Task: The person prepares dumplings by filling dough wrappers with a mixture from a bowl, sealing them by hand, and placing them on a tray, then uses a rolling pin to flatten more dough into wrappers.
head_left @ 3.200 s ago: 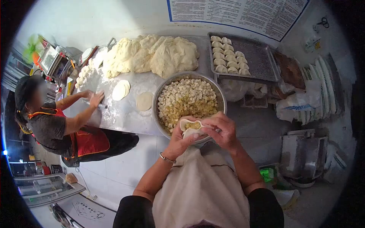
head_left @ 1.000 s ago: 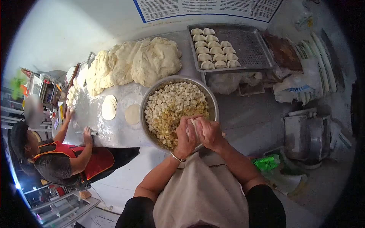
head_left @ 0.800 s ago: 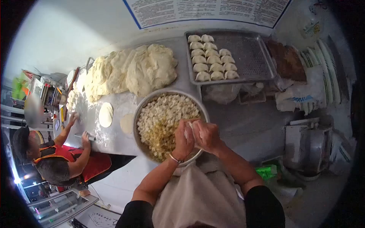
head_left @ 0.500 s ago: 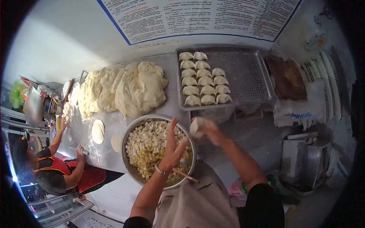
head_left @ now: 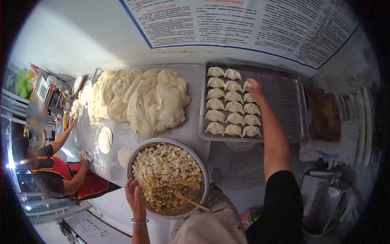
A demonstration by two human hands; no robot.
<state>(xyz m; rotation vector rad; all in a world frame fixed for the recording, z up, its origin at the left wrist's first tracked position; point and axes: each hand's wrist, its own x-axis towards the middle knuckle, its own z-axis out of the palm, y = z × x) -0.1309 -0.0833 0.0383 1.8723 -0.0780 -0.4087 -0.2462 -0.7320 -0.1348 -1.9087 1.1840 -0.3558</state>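
My right hand (head_left: 256, 91) reaches over the perforated metal tray (head_left: 280, 118), its fingers round a pleated dumpling (head_left: 248, 84) at the far end of the third row. Several more white dumplings (head_left: 234, 107) lie in rows on the tray's left half. My left hand (head_left: 136, 198) hovers at the left rim of a large metal bowl (head_left: 205, 166), fingers apart and holding nothing. White cubes (head_left: 164, 160) and a yellow-brown chopped mix (head_left: 162, 189) fill the bowl. A wooden-handled spoon (head_left: 195, 202) leans in it, its head partly buried.
Behind the bowl lies a big mound of dough (head_left: 156, 101). Left of it are flat dough wrappers (head_left: 105, 140) and a single wrapper (head_left: 124, 156) by the bowl. A co-worker (head_left: 77, 179) in a red apron works at the left, a hand on a rolling pin. A brown board (head_left: 323, 114) stands right of the tray.
My right hand has carried the dumpling from beside the bowl up to the tray. My left hand has moved from over the filling to the bowl's left rim. The view has shifted.
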